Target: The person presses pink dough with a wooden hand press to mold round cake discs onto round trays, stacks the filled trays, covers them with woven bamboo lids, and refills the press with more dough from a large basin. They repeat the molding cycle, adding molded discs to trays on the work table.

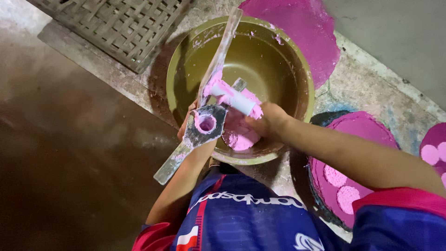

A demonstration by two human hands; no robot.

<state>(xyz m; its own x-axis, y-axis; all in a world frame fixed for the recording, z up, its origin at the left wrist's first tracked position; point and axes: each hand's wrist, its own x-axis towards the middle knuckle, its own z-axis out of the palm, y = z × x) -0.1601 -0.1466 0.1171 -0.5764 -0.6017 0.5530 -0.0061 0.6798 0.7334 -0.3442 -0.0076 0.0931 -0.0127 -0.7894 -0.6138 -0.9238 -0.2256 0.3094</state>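
L hand (pixel 189 122) clamped under the metal mould (pixel 204 124) above the bowl's (pixel 297 60) near rim – R hand (pixel 268 120) just beside it, gripping the white cylinder (pixel 233 98), whose long axis slants toward the mould's pink-filled hole.

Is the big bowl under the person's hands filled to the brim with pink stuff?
No: the bowl is mostly bare inside, with the pink material only in a lump at its near side.

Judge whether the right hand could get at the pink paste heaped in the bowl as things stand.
Probably yes: the right hand is already inside the bowl beside the pink paste, nothing between them, though it grips a white rod.
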